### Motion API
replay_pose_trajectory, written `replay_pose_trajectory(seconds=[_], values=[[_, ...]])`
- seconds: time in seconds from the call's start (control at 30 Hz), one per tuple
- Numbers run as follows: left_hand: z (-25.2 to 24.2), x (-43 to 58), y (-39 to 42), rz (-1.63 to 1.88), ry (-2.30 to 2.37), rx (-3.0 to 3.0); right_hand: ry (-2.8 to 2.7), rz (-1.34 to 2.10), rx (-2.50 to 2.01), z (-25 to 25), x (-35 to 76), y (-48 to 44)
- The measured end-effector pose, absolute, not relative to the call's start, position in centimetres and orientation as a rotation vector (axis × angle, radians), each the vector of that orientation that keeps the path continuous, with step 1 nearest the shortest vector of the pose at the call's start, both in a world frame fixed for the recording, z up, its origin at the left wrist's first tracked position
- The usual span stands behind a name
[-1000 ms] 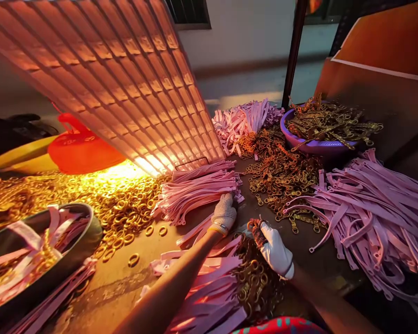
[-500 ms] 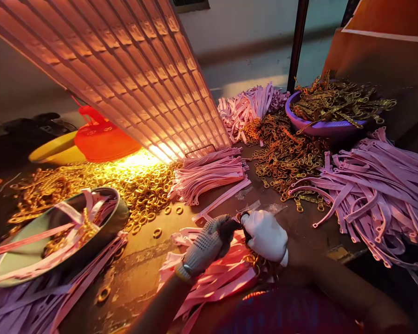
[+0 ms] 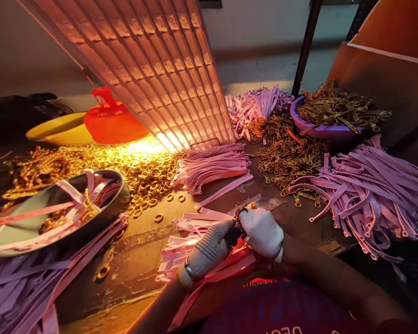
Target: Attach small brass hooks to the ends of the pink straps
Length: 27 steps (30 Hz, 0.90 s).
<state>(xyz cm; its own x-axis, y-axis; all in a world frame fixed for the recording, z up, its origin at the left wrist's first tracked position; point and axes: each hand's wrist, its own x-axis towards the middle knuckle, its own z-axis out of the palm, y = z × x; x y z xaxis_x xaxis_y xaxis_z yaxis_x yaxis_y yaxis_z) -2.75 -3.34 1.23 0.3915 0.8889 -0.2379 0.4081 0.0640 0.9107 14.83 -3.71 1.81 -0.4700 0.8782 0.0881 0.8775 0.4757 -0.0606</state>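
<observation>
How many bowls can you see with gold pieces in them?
2. The green bowl is at the left, also holding pink straps; the purple bowl is at the back right, heaped high. The yellow basin is partly hidden, so I can't tell about it.

Gloved hands together over pink straps — gold rings farther left.

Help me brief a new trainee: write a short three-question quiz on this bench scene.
1. True or false: the purple bowl holds gold-coloured metal pieces.

2. Choose one: whose glove shows dark dots on its visible side?
A) the left hand's
B) the right hand's
C) neither

3. Fill in: the flat straps nearest the left hand are ____ in colour.

Key: 1 true; 2 A; 3 pink.
</observation>
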Motion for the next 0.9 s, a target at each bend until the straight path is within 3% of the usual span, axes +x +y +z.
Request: replay_pose_trajectory(seconds=[0.23, 0.53, 0.73, 0.9], values=[[1.3, -3.2, -4.2, 0.615, 1.263, 1.662, -2.722, 0.572, -1.600, 4.6, 16.2, -2.7], [-0.3, -2.0, -5.6, 0.619, 1.365, 1.788, -2.856, 0.329, -1.537, 2.0, 15.4, -4.2], [2.5, -4.8, -3.3, 0.524, 1.264, 1.886, -2.861, 0.291, -1.524, 2.0, 15.5, -4.1], [4.0, -10.9, -1.5, 0.695, 1.578, 1.804, -2.734, 0.359, -1.552, 2.6, 17.9, -3.8]])
